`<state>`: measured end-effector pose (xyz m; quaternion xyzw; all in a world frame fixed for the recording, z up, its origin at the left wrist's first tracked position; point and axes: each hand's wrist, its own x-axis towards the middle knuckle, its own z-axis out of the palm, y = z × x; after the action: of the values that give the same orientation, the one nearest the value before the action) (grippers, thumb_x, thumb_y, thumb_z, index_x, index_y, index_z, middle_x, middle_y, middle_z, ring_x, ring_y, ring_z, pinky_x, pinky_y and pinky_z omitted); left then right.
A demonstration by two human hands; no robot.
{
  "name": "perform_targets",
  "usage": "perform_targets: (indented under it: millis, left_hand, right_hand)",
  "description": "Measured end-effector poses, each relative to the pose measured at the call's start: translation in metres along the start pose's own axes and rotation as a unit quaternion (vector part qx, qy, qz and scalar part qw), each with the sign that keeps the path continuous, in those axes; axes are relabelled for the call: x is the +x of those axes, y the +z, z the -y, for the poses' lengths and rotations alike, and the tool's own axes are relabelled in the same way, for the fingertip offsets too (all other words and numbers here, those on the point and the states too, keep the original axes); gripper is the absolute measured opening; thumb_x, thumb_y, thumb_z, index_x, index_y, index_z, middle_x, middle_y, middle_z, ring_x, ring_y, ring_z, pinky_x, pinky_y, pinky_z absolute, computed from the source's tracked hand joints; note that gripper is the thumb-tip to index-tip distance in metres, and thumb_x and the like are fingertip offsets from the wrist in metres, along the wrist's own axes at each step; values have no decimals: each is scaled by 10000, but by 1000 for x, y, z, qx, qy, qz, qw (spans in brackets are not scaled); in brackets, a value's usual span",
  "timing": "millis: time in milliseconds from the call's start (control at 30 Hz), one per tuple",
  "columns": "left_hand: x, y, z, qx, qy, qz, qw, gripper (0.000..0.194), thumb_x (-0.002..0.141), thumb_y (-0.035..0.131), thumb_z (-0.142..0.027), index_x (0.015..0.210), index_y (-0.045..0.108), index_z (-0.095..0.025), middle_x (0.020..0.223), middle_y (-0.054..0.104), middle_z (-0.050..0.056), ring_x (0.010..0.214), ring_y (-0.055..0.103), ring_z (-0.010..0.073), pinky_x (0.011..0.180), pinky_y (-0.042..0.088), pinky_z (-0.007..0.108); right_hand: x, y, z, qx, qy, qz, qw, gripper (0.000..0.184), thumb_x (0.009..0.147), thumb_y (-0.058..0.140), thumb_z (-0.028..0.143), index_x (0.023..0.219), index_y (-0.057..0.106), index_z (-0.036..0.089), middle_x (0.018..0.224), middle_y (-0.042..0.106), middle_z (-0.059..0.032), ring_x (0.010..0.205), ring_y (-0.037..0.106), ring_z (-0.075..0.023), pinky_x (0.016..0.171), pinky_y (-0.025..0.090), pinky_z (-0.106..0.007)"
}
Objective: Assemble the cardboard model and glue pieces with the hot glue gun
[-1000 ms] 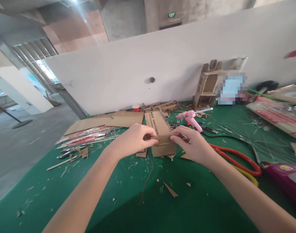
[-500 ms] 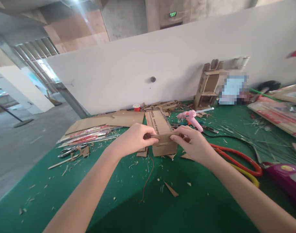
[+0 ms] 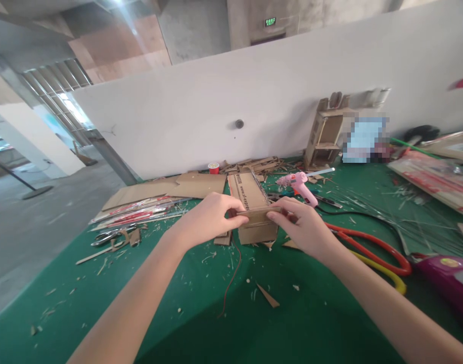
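A narrow cardboard strip (image 3: 257, 216) lies crosswise at the near end of a cardboard box (image 3: 250, 189) with black print on its top. My left hand (image 3: 220, 217) pinches the strip's left end between thumb and fingers. At its right end, my right hand (image 3: 297, 217) grips it the same way. Below the strip shows the box's plain brown front. Whether the strip is attached to the box, I cannot tell. A pink glue gun (image 3: 300, 187) with a pale glue stick lies just beyond my right hand.
Cardboard sheets (image 3: 201, 185), scissors (image 3: 108, 236) and plastic-wrapped strips lie at left. A cardboard shelf model (image 3: 324, 136) stands against the white wall (image 3: 201, 111). Orange tubing (image 3: 368, 237) and a purple device (image 3: 449, 278) lie at right. Scraps litter the green table (image 3: 171, 313).
Almost nothing differs. Both hands keep their pinch on the cardboard strip, and the box stays in place.
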<state>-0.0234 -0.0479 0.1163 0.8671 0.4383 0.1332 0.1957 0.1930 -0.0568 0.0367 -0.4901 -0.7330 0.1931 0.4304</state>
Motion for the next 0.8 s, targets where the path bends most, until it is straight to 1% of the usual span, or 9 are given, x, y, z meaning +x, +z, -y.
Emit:
perform_targets:
  millis: [67,267,400,567,733,800]
  left_hand:
    - [0,0,-1,-1,2,-1,1000,244,852,526,-401,776,661,-213,778,673,7,600,529,124,553,368,270]
    - [2,2,2,-21,-2,2,1000,247,852,528,-415,769,633,-208,789,673,-1,643,546,128,596,381,275]
    - [3,3,5,-28,5,5,1000,246,852,532,-415,772,628,-203,798,677,1,666,554,129,620,385,277]
    - [3,3,6,-15,4,9,1000,265,855,522,-434,770,621,-203,785,664,0,621,522,124,589,367,277]
    - [2,1,7,-3,43,1,999,191,832,565,-394,845,628,-214,896,657,18,821,568,171,719,409,299]
    - [1,1,8,0,46,4,999,202,850,537,-391,809,612,-208,878,648,22,815,565,171,720,409,301]
  right_hand:
    - [0,0,0,-1,-3,1,1000,228,881,521,400,881,666,225,779,603,-29,603,500,-143,528,434,-290]
    - [-1,1,-3,33,21,17,999,259,885,506,435,886,654,222,752,573,-21,642,523,-153,550,454,-288]
    - [0,2,-5,44,18,23,999,266,888,501,439,880,650,219,791,581,-27,712,542,-166,578,472,-286]
    - [-1,2,-4,46,27,22,998,263,889,501,433,857,638,211,841,595,-42,764,563,-182,576,473,-288]
    - [0,-1,0,45,29,30,998,259,894,490,433,870,643,226,838,593,-36,726,554,-175,575,473,-303]
    - [0,-2,2,42,23,32,998,254,897,485,423,871,648,230,829,595,-38,723,557,-178,585,483,-311]
